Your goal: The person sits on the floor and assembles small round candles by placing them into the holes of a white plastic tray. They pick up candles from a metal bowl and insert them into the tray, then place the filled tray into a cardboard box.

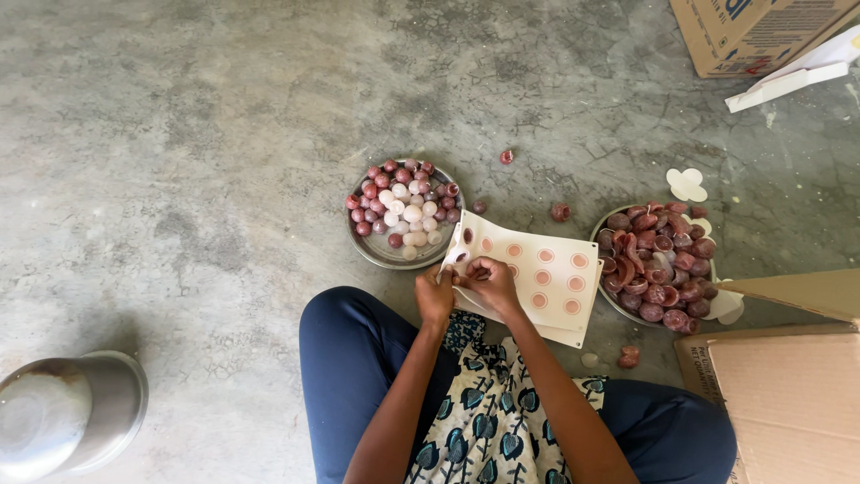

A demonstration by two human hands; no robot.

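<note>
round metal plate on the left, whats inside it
The left metal plate holds a heap of small round pieces, dark red around the edge, pale in the middle. The plate's bottom beneath them is covered.

So I'm sitting on the concrete floor [224, 134], both hands at the near left edge of a cream sheet [537, 278] dotted with pink circles. Left hand [435, 294] and right hand [488, 280] pinch it together. Steel plate [367, 246] of red and white balls sits mid-frame, another plate [598, 235] of reddish shells on the right. Metal pot [67, 417] lower left, cardboard boxes [788, 394] along the right.
</note>
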